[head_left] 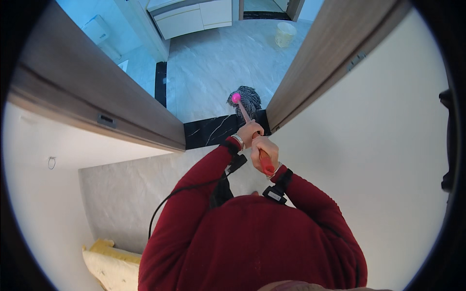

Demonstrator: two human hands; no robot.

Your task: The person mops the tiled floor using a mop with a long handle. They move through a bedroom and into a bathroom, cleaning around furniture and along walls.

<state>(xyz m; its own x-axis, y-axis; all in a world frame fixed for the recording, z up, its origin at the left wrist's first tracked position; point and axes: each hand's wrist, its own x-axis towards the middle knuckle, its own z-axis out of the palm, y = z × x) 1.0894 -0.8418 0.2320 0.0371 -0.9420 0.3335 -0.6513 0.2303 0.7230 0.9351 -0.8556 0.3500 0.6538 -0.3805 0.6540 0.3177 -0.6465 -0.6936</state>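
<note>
The fingers of the left hand (249, 132) are curled tightly round the mop handle (253, 138), lower down the shaft and nearer the mop head; those of the right hand (265, 151) are wrapped round the red grip at the handle's upper end, closer to the body. Both grasps are closed fully on the handle, with no finger seen spread.

The mop head (245, 100), a grey stringy bundle with a pink fitting at its centre, is seen just beyond the black marble threshold (221, 130), resting on the pale grey tiled floor (213, 63) of the further room. The threshold lies directly below the hands, between the two brown door jambs (97, 97).

For the stroke to be done well, the handle would best be kept slanted, the lower hand used as a pivot and the upper hand as the driver, so that the strands are dragged flat rather than lifted. The jamb to the right of the threshold is close to the mop head and could be knocked. A pale bucket (285, 34) stands far beyond the threshold.
</note>
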